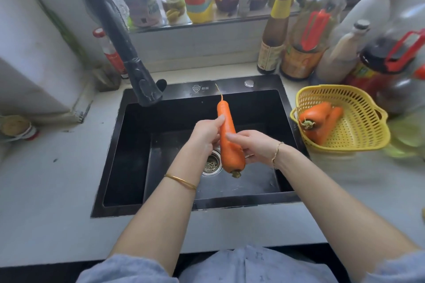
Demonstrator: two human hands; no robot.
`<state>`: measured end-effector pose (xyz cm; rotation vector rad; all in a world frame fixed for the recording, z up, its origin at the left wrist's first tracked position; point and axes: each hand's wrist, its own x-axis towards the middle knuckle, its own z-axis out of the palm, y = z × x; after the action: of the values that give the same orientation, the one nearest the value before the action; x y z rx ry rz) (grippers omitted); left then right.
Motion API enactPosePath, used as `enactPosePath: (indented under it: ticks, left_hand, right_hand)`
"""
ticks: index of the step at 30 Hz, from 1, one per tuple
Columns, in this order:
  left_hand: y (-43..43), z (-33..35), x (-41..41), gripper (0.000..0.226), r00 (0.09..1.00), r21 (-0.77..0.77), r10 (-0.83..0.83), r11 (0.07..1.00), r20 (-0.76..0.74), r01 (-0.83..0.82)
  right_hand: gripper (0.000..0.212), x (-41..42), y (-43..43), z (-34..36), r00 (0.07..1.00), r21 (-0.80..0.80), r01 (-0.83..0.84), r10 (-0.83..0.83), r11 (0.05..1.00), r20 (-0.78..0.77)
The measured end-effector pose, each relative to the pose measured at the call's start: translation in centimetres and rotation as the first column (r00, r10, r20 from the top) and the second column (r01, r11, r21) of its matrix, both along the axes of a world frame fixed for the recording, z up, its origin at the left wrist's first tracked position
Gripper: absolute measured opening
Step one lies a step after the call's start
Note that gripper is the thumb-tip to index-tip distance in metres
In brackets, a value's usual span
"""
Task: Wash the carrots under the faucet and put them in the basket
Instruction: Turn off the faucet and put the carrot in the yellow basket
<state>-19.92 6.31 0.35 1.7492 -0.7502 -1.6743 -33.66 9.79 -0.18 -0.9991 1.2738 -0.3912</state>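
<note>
A long orange carrot (227, 131) is held over the black sink (128, 149), thin tip pointing away, stem end toward me. My left hand (207, 133) grips its left side with the thumb on top. My right hand (253, 145) holds its thick lower part from the right. The dark faucet (142, 85) hangs over the sink's back left corner; no water stream is visible. A yellow slotted basket (358, 131) stands on the counter right of the sink, with two carrots (319, 117) lying inside.
Bottles and jars crowd the windowsill and the back right counter (299, 57). The drain strainer (211, 164) sits under the carrot. A red-capped bottle (108, 50) stands behind the faucet. Pale counter (57, 179) stretches left of the sink.
</note>
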Motion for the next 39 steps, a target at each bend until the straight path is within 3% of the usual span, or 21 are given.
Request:
enactPosePath:
  ticks: [3,5,8,10,14,17,20,23,29,33,39]
  left_hand:
    - [-0.2,0.4,-1.7,0.025,0.998,-0.060,-0.030,0.998,0.057,0.033]
    - [-0.3,1.0,-3.0,0.031,0.997,-0.114,-0.068,0.991,0.048,0.073]
    - [-0.7,2.0,-5.0,0.025,0.990,-0.184,-0.143,0.973,0.012,0.142]
    - [-0.8,2.6,-6.3,0.023,0.976,-0.199,-0.219,0.956,0.012,0.217]
    - [-0.4,2.3,-8.5,0.032,0.944,-0.185,-0.320,0.926,0.082,0.330]
    - [0.0,1.8,-10.1,0.032,0.924,-0.173,-0.370,0.908,0.100,0.382]
    - [0.2,1.5,-11.5,0.032,0.895,-0.164,-0.428,0.881,0.124,0.444]
    - [0.3,1.3,-12.5,0.033,0.877,-0.143,-0.464,0.866,0.126,0.479]
    - [0.3,0.8,-12.9,0.033,0.862,-0.109,-0.487,0.858,0.139,0.502]
    - [0.3,0.8,-13.0,0.033,0.871,-0.101,-0.476,0.867,0.125,0.488]
    - [0.4,1.2,-13.2,0.029,0.878,-0.107,-0.466,0.873,0.106,0.476]
  right_hand:
    - [0.051,-0.5,0.0,0.4,0.968,-0.182,-0.013,-0.034,0.983,-0.250]
    - [0.047,-1.7,-0.1,0.8,0.941,-0.282,0.035,-0.127,0.959,-0.314]
    - [0.029,-4.5,-0.3,2.1,0.922,-0.292,0.338,-0.376,0.895,-0.086]
    - [0.024,-7.0,-0.4,3.1,0.813,-0.195,0.580,-0.577,0.791,0.077]
    - [0.024,-12.6,-0.2,3.2,0.592,-0.277,0.782,-0.804,0.558,0.051]
    - [0.029,-15.9,0.2,2.6,0.495,-0.275,0.834,-0.869,0.479,-0.013]
    - [0.033,-17.9,0.0,1.6,0.505,-0.223,0.822,-0.852,0.524,-0.138]
    - [0.051,-18.5,-0.6,0.9,0.537,-0.206,0.783,-0.805,0.586,-0.251]
    - [0.052,-19.4,-1.7,-0.8,0.540,-0.276,0.637,-0.673,0.719,-0.505]
    - [0.041,-19.2,-1.9,-1.1,0.527,-0.305,0.487,-0.554,0.818,-0.644]
    - [0.037,-19.3,-2.2,-1.0,0.496,-0.282,0.402,-0.466,0.871,-0.733]
